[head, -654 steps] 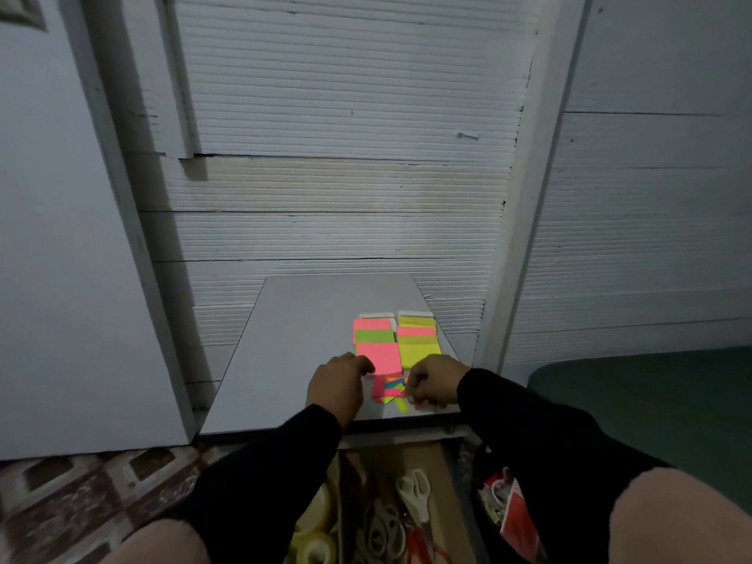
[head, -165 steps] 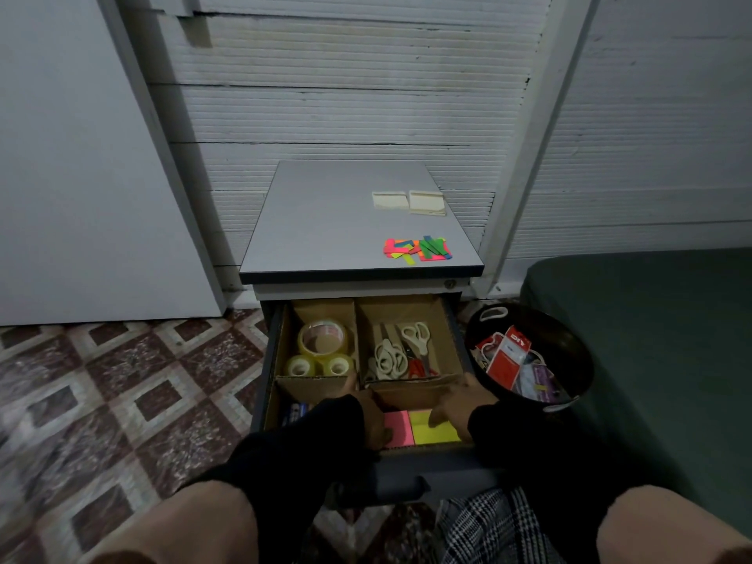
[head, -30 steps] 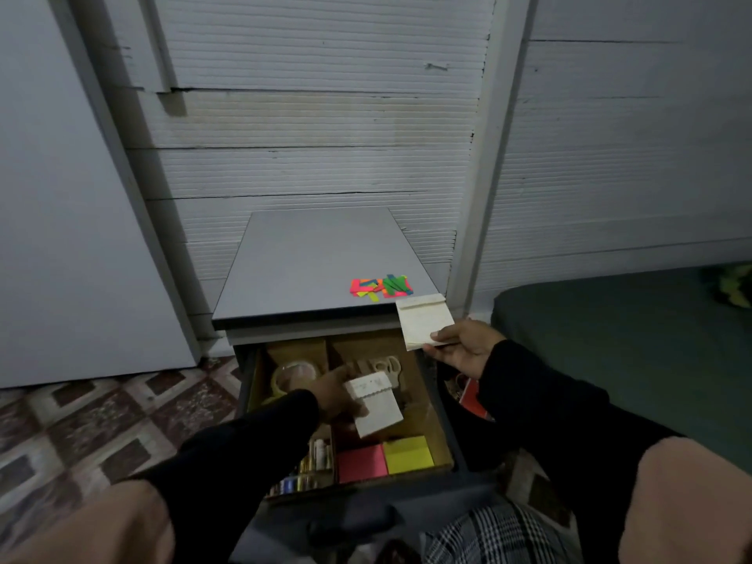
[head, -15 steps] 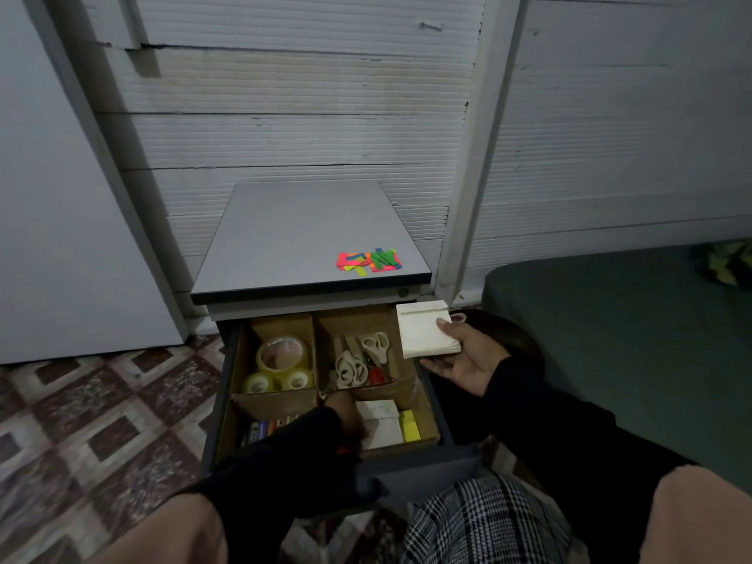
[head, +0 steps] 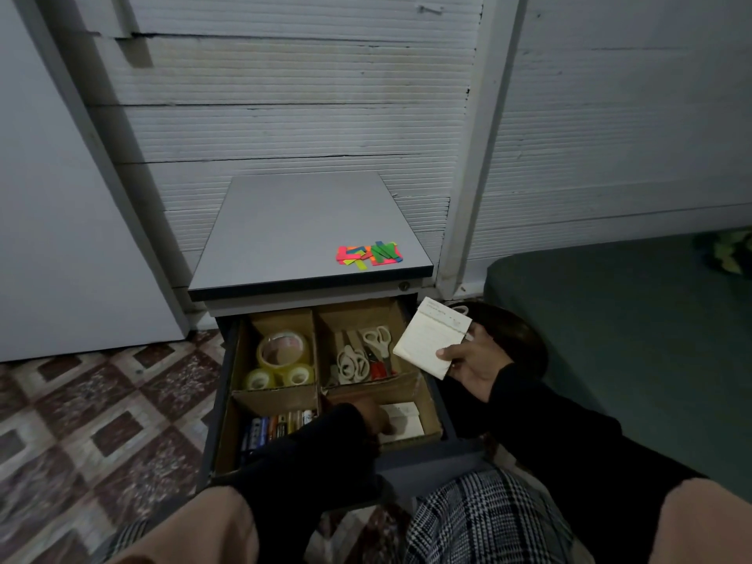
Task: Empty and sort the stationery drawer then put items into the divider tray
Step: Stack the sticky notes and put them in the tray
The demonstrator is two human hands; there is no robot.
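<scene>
Now my left hand point(head: 376, 417) has pressed one cream pad point(head: 403, 421) onto the coloured notes in the tray's point(head: 431, 405) lower-centre compartment, while my right hand point(head: 474, 364) grips the second pad point(head: 431, 343) at centre right, next in line.

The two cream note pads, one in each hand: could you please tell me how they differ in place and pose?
The pad in the right hand, the held pad, is up in the air beside the drawer, tilted and fully visible. The pad under the left hand, the tray pad, lies flat in the front right compartment, partly hidden by that hand. Both are pale cream.
</scene>
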